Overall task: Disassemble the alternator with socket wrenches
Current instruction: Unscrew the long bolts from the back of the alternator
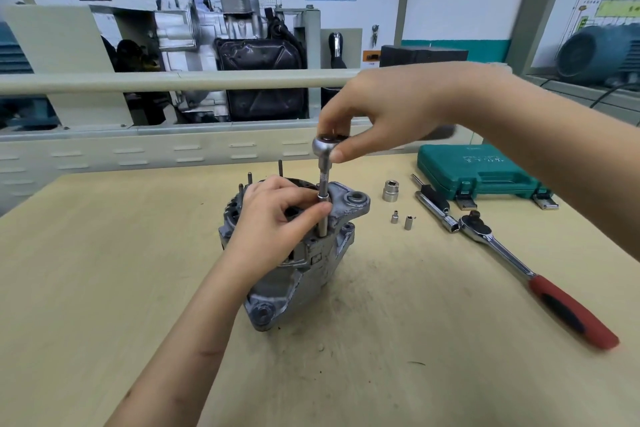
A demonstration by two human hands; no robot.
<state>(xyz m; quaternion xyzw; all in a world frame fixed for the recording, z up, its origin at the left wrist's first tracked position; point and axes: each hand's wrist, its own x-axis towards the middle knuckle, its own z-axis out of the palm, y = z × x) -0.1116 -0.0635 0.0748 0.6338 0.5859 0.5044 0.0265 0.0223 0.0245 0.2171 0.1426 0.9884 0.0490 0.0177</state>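
Note:
A grey alternator (pixel 304 263) stands on the wooden table (pixel 104 270), near its middle. A small ratchet wrench (pixel 325 146) with a long extension and socket (pixel 323 215) stands upright on the alternator's top edge. My right hand (pixel 381 111) grips the ratchet head from above with its fingertips. Lower down, my left hand (pixel 273 218) rests on the alternator and pinches the extension between thumb and fingers. Thin studs (pixel 280 166) stick up behind the alternator.
To the right lie a large ratchet with a red handle (pixel 540 281), an extension bar (pixel 434 203), one big socket (pixel 390 191) and two small sockets (pixel 401 220). A closed green tool case (pixel 478 173) sits at the back right. Training equipment stands behind the table.

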